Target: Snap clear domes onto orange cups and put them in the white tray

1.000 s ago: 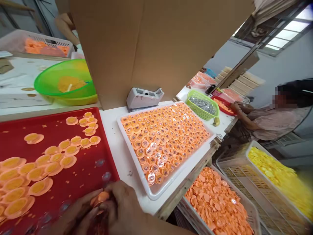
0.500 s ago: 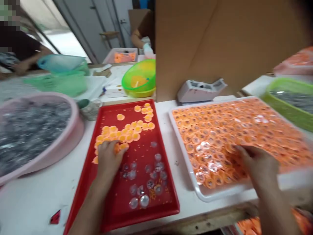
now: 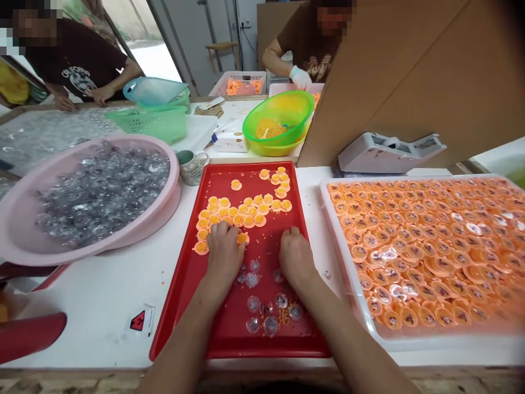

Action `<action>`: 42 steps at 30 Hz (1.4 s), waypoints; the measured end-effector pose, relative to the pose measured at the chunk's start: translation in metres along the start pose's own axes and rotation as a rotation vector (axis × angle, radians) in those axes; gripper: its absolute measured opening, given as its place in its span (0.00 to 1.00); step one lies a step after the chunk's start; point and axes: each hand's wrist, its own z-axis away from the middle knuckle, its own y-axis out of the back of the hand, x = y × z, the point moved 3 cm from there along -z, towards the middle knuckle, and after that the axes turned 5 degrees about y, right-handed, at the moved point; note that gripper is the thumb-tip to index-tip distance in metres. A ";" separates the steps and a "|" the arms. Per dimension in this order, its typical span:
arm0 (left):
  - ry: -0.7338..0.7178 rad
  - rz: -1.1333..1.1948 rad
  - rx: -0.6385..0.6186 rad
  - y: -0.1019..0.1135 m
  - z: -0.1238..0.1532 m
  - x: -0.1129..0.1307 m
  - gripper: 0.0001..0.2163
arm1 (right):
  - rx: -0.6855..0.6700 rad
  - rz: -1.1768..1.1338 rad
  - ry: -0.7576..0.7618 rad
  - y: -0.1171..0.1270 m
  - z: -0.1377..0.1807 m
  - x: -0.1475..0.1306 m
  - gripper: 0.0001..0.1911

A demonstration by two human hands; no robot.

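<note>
A red tray (image 3: 184, 273) lies in front of me with a cluster of small orange cups (image 3: 246, 210) at its far end and several clear plastic lids (image 3: 266, 314) near its front. My left hand (image 3: 223, 254) rests knuckles-up on the tray, its curled fingers touching the nearest orange cups. My right hand (image 3: 295, 257) sits beside it on the tray, fingers curled under; what they hold is hidden. To the right stands a white tray (image 3: 348, 273) packed with lidded orange cups (image 3: 430, 241).
A pink basin (image 3: 135, 230) of clear lids sits at the left, a mug (image 3: 192, 165) behind it. A green bowl (image 3: 279, 117), green basket (image 3: 151, 121), tape dispenser (image 3: 389, 152) and cardboard sheet (image 3: 410, 71) stand behind. Two other people work across the table.
The view swung left and settled. My right hand came off the white tray onto the red tray beside my left hand, which stayed by the orange cups.
</note>
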 end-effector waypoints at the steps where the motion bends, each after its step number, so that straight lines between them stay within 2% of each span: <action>1: -0.013 0.019 -0.013 0.002 0.004 0.002 0.05 | -0.010 -0.017 -0.001 -0.001 -0.001 0.003 0.18; 5: -0.011 0.239 -0.117 0.012 0.027 0.010 0.01 | -0.055 -0.155 0.010 0.005 0.012 0.015 0.15; 9: 0.126 0.632 -0.312 0.015 0.052 0.018 0.05 | -0.134 -0.422 0.021 0.014 0.040 0.014 0.07; 11: 0.194 0.778 -0.394 0.013 0.062 0.023 0.05 | -0.196 -0.746 -0.084 0.015 0.053 0.016 0.03; 14: 0.271 0.938 -0.463 0.011 0.073 0.029 0.06 | -0.257 -1.238 -0.313 0.014 0.069 0.020 0.10; 18: 0.284 0.993 -0.512 0.011 0.080 0.037 0.07 | -0.249 -1.390 -0.415 0.014 0.081 0.024 0.14; 23: 0.275 1.013 -0.526 0.008 0.085 0.042 0.08 | -0.201 -1.378 -0.410 0.014 0.090 0.031 0.12; 27: 0.253 1.009 -0.501 0.002 0.088 0.043 0.10 | -0.261 -1.255 -0.337 0.021 0.093 0.036 0.11; 32: 0.146 0.904 -0.440 -0.009 0.092 0.046 0.06 | -0.368 -1.050 -0.124 0.032 0.087 0.025 0.04; 34: 0.113 0.907 -0.473 -0.013 0.095 0.049 0.02 | -0.349 -0.911 0.015 0.036 0.084 0.017 0.06; 37: 0.104 0.944 -0.572 -0.016 0.101 0.052 0.03 | -0.235 -0.692 0.162 0.042 0.082 0.006 0.12; 39: 0.136 0.986 -0.629 -0.015 0.103 0.053 0.03 | -0.198 -0.602 0.204 0.044 0.082 0.003 0.14; 42: 0.208 1.070 -0.673 -0.011 0.101 0.052 0.04 | -0.227 -0.625 0.182 0.046 0.082 0.005 0.12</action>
